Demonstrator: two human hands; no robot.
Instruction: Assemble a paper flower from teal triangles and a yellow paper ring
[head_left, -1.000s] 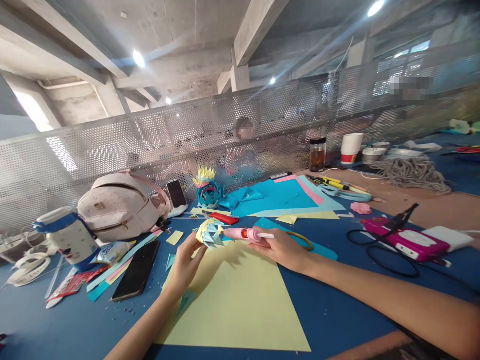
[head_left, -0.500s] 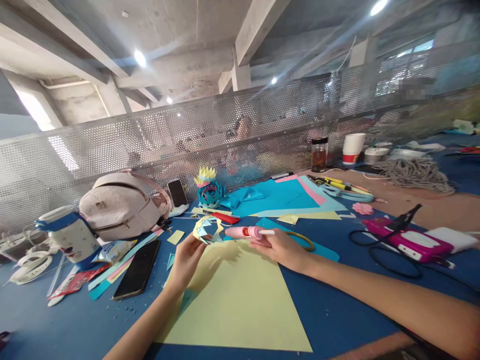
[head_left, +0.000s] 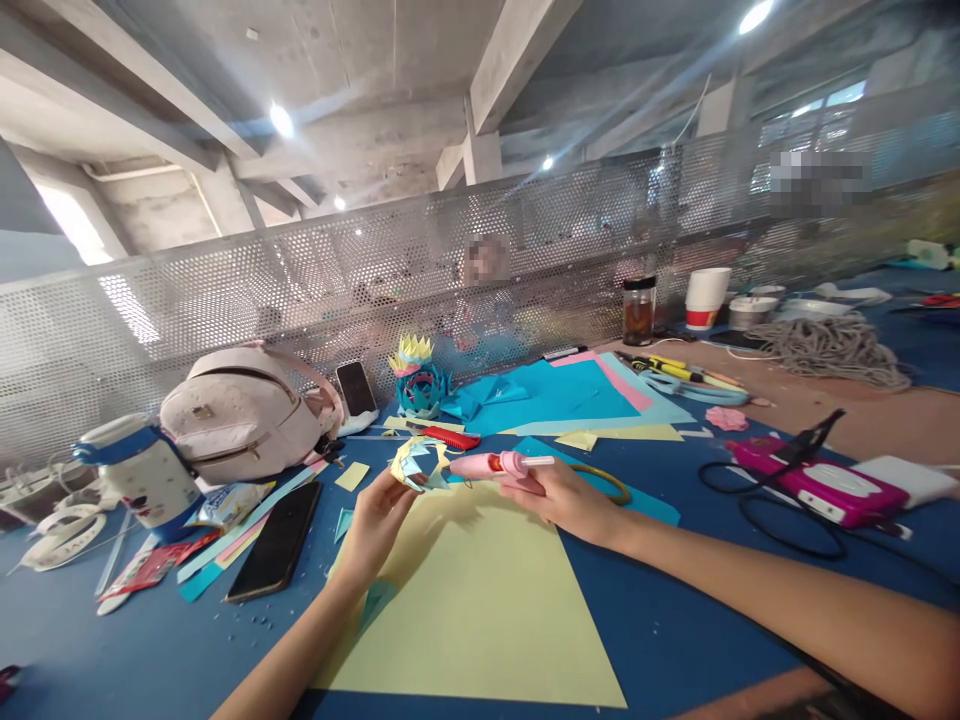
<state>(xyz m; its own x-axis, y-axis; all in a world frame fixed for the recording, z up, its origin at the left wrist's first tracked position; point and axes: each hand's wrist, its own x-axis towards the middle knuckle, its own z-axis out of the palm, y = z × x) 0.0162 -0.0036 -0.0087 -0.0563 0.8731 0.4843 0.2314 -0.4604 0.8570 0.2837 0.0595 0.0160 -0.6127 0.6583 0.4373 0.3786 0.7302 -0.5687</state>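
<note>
My left hand is closed on a ring of folded paper, pale yellow and light blue with pointed edges. In my right hand is a pink hot glue gun, with a clear glue stick poking from its back. Its nozzle points left at the ring's right side; whether it touches cannot be made out. A large sheet of yellow paper lies flat beneath both hands. Beyond them stands a blue paper piece with a yellow pointed crown. A red utility knife lies just behind the ring.
To the left are a black phone, a white-and-blue bottle and a pink backpack. Blue paper sheets lie at the back. A magenta power strip with black cable sits right. A perforated metal screen borders the table.
My left hand and the paper ring have shifted very slightly right, toward the glue gun's nozzle. The right hand and glue gun look nearly still.
</note>
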